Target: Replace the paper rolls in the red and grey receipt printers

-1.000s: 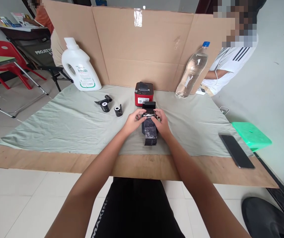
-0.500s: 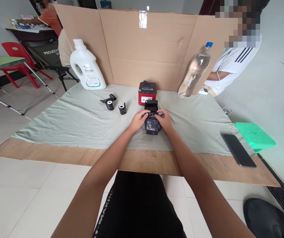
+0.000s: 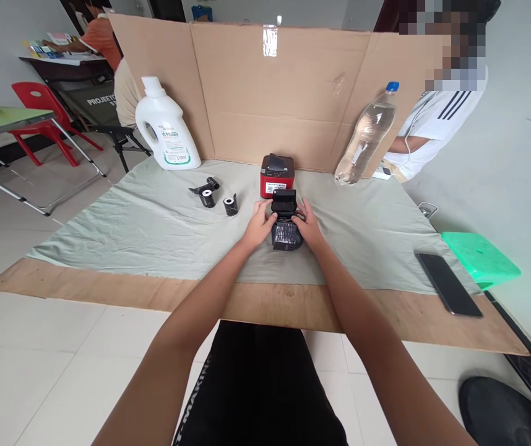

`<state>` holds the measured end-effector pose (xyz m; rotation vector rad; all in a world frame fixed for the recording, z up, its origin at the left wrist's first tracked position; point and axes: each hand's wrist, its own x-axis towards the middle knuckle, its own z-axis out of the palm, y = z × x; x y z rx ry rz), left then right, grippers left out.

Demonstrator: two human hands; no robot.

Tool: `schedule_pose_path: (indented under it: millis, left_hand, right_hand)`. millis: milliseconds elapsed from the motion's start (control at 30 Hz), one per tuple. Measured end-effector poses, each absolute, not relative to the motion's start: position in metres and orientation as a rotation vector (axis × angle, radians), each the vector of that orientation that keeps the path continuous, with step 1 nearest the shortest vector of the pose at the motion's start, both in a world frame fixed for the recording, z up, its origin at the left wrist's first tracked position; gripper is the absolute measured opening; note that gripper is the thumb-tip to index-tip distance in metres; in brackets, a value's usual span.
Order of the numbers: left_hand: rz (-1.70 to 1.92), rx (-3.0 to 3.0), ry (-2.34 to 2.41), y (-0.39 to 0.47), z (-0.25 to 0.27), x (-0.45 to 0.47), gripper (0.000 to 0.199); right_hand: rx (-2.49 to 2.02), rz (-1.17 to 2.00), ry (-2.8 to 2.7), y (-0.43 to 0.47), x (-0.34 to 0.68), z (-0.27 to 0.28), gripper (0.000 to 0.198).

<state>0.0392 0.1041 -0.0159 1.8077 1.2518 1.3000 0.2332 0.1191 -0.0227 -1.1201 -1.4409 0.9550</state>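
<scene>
A small black box with a raised lid point(image 3: 284, 196) stands on the cloth near the middle of the table. Shiny black film point(image 3: 286, 236) hangs over its front, towards me. My left hand point(image 3: 260, 224) grips the box's left side, its fingers reaching along the side and its thumb at the front. On the opposite side my right hand point(image 3: 309, 224) holds it in the same way. What lies inside the box is too dark to make out. Just behind it sits a red and black box point(image 3: 277, 176) with a white label and a dark flap on top.
Left of my hands lie black rolls with white cores point(image 3: 231, 205). A white jug point(image 3: 167, 127) and a clear bottle point(image 3: 367, 133) stand before a cardboard screen point(image 3: 284, 87). A phone point(image 3: 448, 284) rests at the right front. Two people are behind the screen.
My fingers have moved from the box's top front outward and forward along its sides, uncovering its upper part. The view has shifted slightly.
</scene>
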Motion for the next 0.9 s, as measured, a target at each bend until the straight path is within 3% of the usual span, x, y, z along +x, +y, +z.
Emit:
schedule_pose_path:
  millis: [100, 200, 333, 700, 800, 900]
  left_hand:
    - [1.262, 1.650, 1.225, 0.103, -0.013, 0.039, 0.057]
    - [1.244, 1.611, 1.135, 0.100, -0.011, 0.040, 0.051]
    - [1.191, 1.691, 1.146, 0.095, -0.009, 0.041, 0.045]
    - [1.035, 1.430, 1.100, 0.098, 0.005, 0.036, 0.069]
    - [1.042, 1.426, 1.084, 0.098, 0.006, 0.036, 0.068]
    - [1.038, 1.456, 1.098, 0.096, 0.005, 0.036, 0.064]
  right_hand:
    - [-1.097, 0.955, -1.452, 0.114, 0.233, -0.016, 0.078]
    - [-1.054, 0.892, -1.530, 0.105, 0.233, -0.007, 0.053]
    - [-0.997, 0.917, -1.625, 0.098, 0.233, -0.001, 0.038]
    - [-1.123, 1.287, -1.342, 0.112, 0.239, 0.005, 0.085]
    - [-1.162, 1.240, -1.260, 0.112, 0.235, 0.003, 0.081]
    - [-1.195, 1.074, -1.224, 0.098, 0.231, -0.003, 0.064]
